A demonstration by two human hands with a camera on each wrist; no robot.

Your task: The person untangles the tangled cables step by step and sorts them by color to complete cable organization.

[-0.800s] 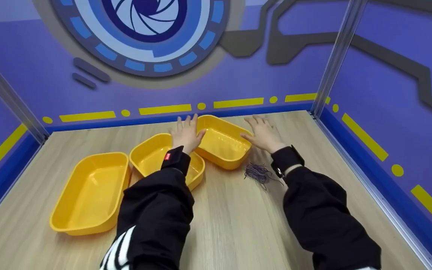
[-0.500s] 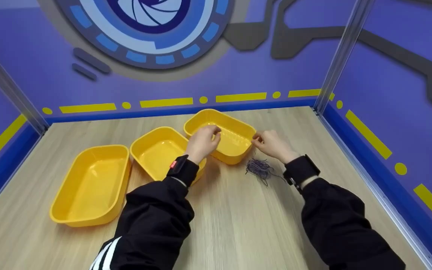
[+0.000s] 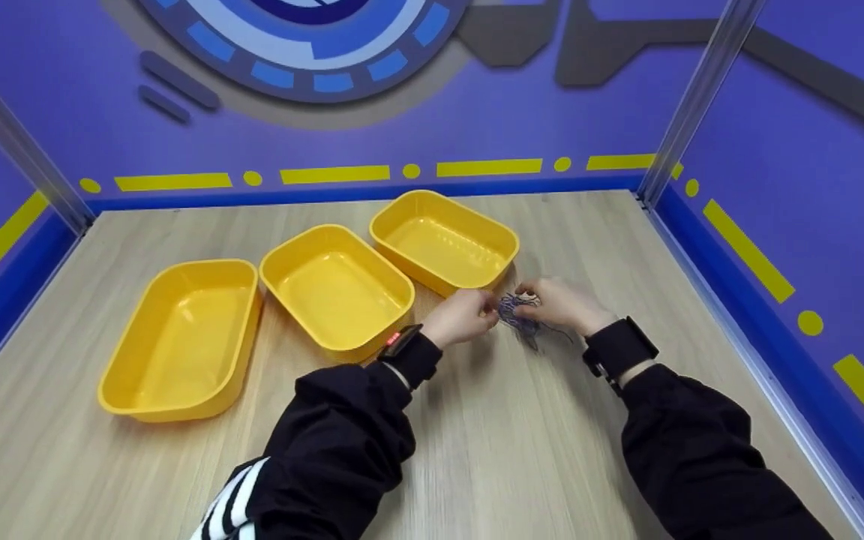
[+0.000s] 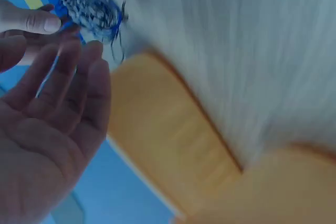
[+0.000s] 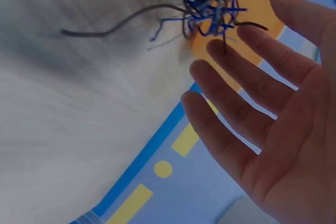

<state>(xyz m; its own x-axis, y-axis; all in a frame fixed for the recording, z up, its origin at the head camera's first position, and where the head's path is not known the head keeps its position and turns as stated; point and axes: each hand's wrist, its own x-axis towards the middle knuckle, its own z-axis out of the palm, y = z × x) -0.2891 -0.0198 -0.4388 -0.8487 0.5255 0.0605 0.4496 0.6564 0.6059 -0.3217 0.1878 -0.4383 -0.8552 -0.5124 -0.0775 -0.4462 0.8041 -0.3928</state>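
A tangled clump of thin blue, grey and dark strands (image 3: 525, 327) lies on the table, in front of the rightmost yellow tray (image 3: 443, 244). My left hand (image 3: 463, 315) is just left of it, palm facing it; the left wrist view shows the fingers loosely bent with nothing between them. On the clump's right side, my right hand (image 3: 563, 305) has its thumb and fingertips around its edge. In the right wrist view those fingers (image 5: 236, 85) are long and spread, and the nearest fingertips meet or overlap a few loose strand ends. Whether they touch firmly I cannot tell.
Two more yellow trays, a middle one (image 3: 338, 289) and a left one (image 3: 186, 345), stand on the wooden table (image 3: 469, 442). Blue-purple panels (image 3: 372, 142) rise behind and at both sides, joined by metal posts (image 3: 702, 97) at the back corners.
Both hands have come back from the rightmost tray to the clump, the left moving right and toward me. The rightmost tray sits slightly farther right against the middle one. My head view has tilted down.
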